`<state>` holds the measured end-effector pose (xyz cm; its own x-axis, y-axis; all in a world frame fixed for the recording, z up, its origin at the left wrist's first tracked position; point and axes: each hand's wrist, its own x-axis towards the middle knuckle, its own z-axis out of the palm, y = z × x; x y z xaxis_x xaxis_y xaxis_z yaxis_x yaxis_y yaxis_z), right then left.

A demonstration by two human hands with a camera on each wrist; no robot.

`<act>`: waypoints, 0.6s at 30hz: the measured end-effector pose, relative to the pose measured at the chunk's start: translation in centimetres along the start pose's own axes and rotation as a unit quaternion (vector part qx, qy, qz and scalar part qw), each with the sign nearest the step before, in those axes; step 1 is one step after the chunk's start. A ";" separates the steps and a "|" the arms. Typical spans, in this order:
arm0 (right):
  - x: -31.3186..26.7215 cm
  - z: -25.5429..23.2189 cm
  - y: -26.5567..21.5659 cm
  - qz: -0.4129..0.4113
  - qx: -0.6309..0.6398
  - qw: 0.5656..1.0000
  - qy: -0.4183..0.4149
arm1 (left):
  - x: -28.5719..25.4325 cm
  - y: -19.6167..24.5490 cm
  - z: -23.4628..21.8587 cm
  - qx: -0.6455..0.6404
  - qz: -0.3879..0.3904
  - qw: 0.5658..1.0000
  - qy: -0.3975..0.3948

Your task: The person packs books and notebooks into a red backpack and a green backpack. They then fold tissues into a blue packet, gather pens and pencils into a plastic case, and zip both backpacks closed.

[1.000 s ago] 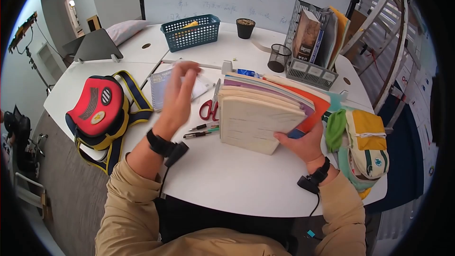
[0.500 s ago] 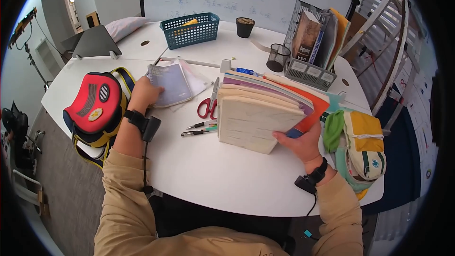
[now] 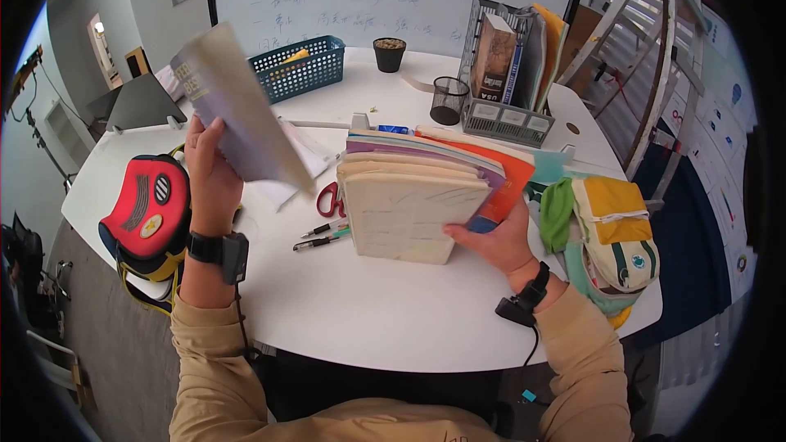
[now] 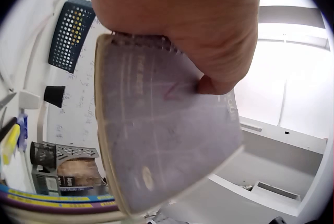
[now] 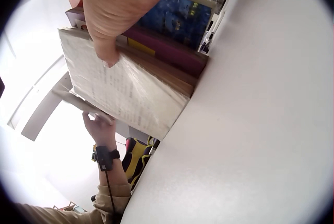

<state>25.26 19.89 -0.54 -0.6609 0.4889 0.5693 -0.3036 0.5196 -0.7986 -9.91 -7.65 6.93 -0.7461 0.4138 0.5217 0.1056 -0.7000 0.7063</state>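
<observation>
My left hand (image 3: 214, 172) grips the spiral edge of a lilac notebook (image 3: 237, 110), raised and tilted above the table. In the left wrist view the thumb of that hand (image 4: 182, 31) presses the cover of the notebook (image 4: 167, 125). My right hand (image 3: 499, 237) holds the right side of an upright stack of books and folders (image 3: 413, 213), thumb on the pale front cover. The right wrist view shows the hand (image 5: 130, 10) over the stack (image 5: 122, 80), which touches the table; its far fingers are hidden.
Red scissors (image 3: 329, 200) and pens (image 3: 322, 241) lie left of the stack. A red bag (image 3: 151, 209) is at left, a cream and yellow backpack (image 3: 618, 237) at right. Behind are a teal basket (image 3: 303, 74), plant pot (image 3: 389, 56), mesh cup (image 3: 449, 102) and file rack (image 3: 508, 121).
My left hand went from above the table down to the notebook, took hold of it and lifted it. The right hand still holds the stack; the head view has shifted slightly.
</observation>
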 end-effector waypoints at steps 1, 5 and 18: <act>-0.1 0.0 0.1 0.003 -0.006 1.000 0.001 | -1.3 0.2 0.5 -0.033 -0.033 0.999 0.015; -0.1 0.0 -0.5 0.024 -0.035 0.999 0.005 | -3.3 0.4 0.4 0.038 -0.083 0.974 -0.209; 0.0 -0.2 -0.8 0.026 -0.041 0.999 0.012 | -8.4 -4.4 5.4 -0.223 -0.158 0.932 -0.239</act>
<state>25.65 19.60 0.12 -0.6576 0.5330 0.5324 -0.2111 0.5480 -0.8094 -0.54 -4.89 2.06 -0.3045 0.7781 0.5494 -0.4329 -0.6268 0.6478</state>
